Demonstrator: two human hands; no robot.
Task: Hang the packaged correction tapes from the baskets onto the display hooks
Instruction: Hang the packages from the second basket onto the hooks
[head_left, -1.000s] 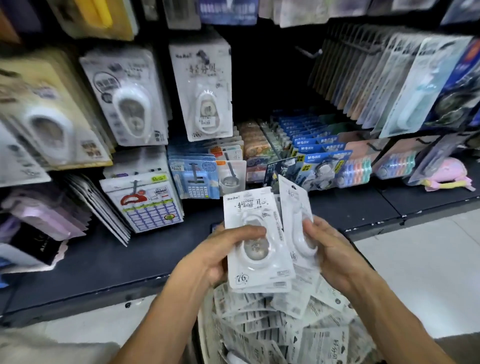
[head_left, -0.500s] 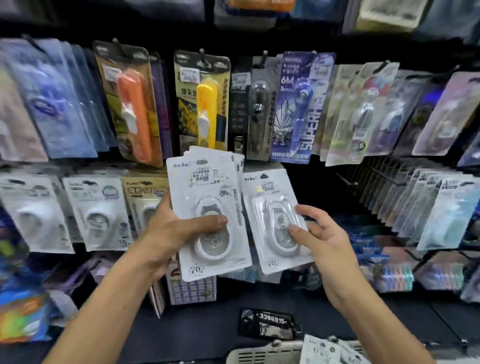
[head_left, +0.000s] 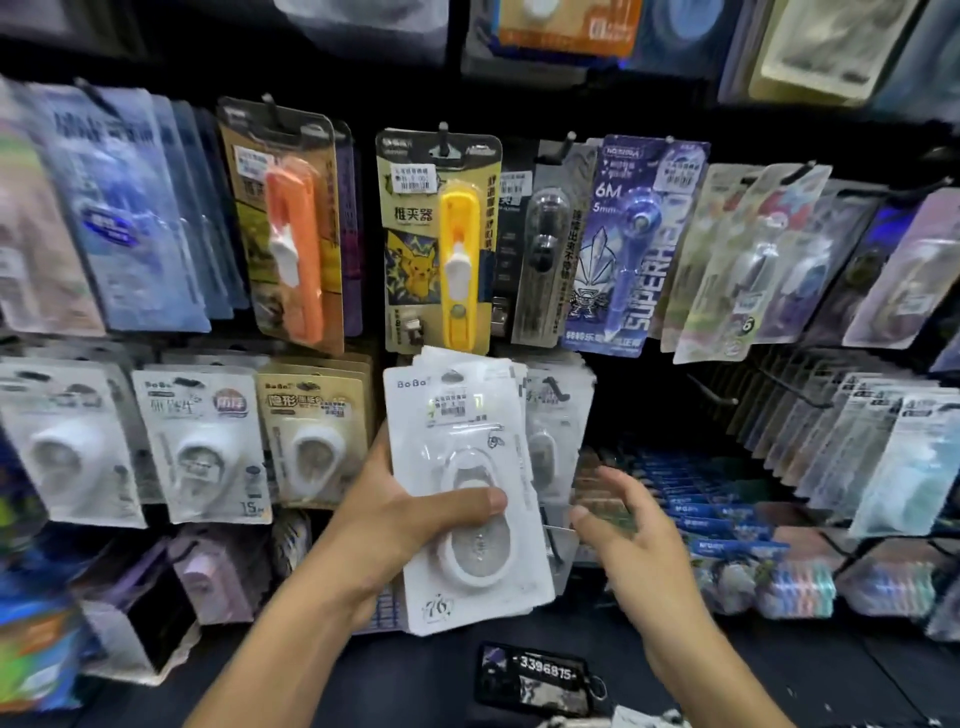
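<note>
Stack of white correction tape pkgs (head_left: 467, 499) is being gripped by left hand (head_left: 400, 519) (thumb across front) before display hooks; right hand (head_left: 623, 525) is being held open, empty, beside stack

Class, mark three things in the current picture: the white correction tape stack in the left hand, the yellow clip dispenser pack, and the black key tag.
white correction tape stack (head_left: 470, 467), head view, front card's middle.
yellow clip dispenser pack (head_left: 439, 244), head view, card centre.
black key tag (head_left: 535, 678), head view, numbered face.
</note>
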